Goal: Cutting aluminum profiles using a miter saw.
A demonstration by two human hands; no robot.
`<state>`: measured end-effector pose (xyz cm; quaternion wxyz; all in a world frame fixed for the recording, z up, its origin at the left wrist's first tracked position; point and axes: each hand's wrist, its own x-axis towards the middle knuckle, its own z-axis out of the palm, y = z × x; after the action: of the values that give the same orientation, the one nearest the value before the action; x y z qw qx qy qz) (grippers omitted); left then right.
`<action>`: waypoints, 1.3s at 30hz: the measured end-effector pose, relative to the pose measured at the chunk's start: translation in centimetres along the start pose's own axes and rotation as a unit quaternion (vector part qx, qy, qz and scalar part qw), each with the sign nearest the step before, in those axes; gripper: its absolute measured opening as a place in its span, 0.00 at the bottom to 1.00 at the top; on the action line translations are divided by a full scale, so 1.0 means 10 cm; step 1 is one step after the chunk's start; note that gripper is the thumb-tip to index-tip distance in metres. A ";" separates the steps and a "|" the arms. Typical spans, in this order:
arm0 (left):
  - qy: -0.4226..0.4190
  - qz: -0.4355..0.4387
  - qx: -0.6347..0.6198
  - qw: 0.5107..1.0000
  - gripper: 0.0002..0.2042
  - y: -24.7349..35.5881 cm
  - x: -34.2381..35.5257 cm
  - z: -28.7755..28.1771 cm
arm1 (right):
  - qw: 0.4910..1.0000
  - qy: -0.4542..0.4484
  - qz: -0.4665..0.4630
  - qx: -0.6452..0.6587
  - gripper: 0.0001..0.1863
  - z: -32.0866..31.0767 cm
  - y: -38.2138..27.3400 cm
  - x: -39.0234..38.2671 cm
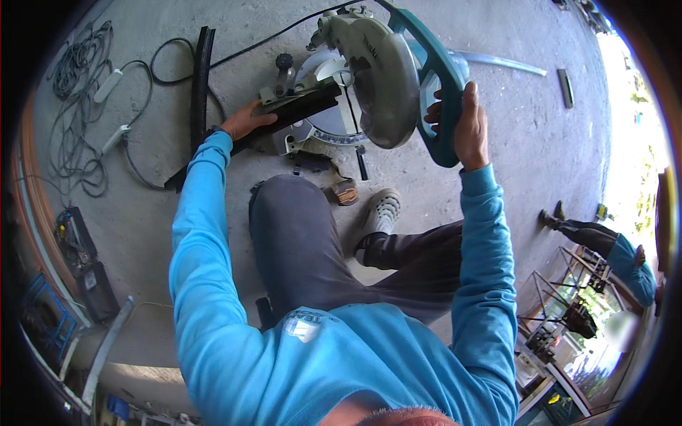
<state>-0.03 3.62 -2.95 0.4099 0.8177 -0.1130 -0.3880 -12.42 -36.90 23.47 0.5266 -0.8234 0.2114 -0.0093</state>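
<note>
A miter saw [387, 78] with a pale blade guard and a teal handle [446, 135] stands on the floor in front of me. My right hand [470, 131] is wrapped round that handle, thumb uppermost. On the saw's base lies a long dark channel-shaped profile [298, 106], its far end beside the blade guard. My left hand [245, 121] grips the profile left of the blade, with the thumb over it. The blade's edge is hidden behind the guard, and I cannot tell whether it touches the profile.
Another dark profile [201, 85] lies at the left, near coiled cable [78, 78] and a white power strip [108, 85]. Offcuts [344, 192] lie by my foot. A short dark piece [565, 88] is at the right. Another person [618, 255] stands far right.
</note>
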 end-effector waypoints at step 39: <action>0.013 -0.096 0.152 0.984 0.56 0.37 0.19 0.14 | 1.000 -0.009 0.013 0.012 0.42 0.08 0.11 -0.08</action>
<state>0.71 -0.49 -1.63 0.2431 0.8826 -0.0865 -0.3930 -13.29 -36.34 22.36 0.5388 -0.8139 0.2174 0.0025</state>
